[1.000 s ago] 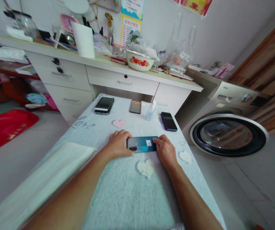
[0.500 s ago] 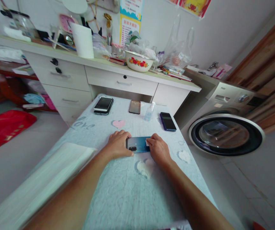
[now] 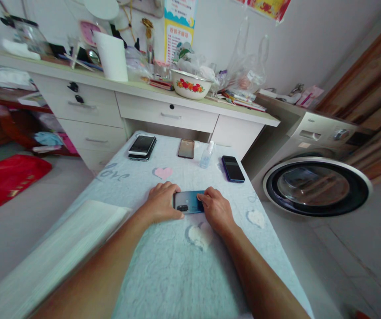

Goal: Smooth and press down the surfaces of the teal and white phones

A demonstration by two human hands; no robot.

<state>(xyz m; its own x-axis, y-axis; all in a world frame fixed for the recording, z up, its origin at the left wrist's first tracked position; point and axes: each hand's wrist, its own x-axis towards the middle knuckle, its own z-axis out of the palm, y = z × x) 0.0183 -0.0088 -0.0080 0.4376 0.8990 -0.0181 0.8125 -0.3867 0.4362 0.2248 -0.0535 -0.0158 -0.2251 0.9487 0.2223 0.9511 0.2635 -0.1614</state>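
Marks in gold, too blurred to read, ran across a red bag [image 3: 14, 180] on the floor at the left. Next, a smooth white cylinder [image 3: 111, 56] stood upright on the far counter [image 3: 157, 91]. Below it, "Love" was lettered in grey script on the soft, pale blue tablecloth [image 3: 163, 274], with a stack of flat phones [image 3: 142, 147] beyond the word.

The left hand [image 3: 161, 203] gripped the camera end of the blue phone [image 3: 190, 202], thumb on the near edge and fingers on the far one. That phone lay back up on the cloth, glossy, shading from silver to blue. Beyond it came a pink printed heart [image 3: 163, 173], a wall poster [image 3: 178, 37] whose heading began 好孩子, a thin, brown-backed case [image 3: 186, 149], a round white enamel-look bowl [image 3: 192, 84] with red flowers, and a clear spray bottle [image 3: 206, 155].

The right hand [image 3: 217, 209] had its fingers bunched over the phone's right end; whether they pinched anything could not be told. Farther right lay a dark-screened phone [image 3: 232, 169], then a silver washing machine [image 3: 323, 133] with a round glass door, its short brand name too small to read surely.
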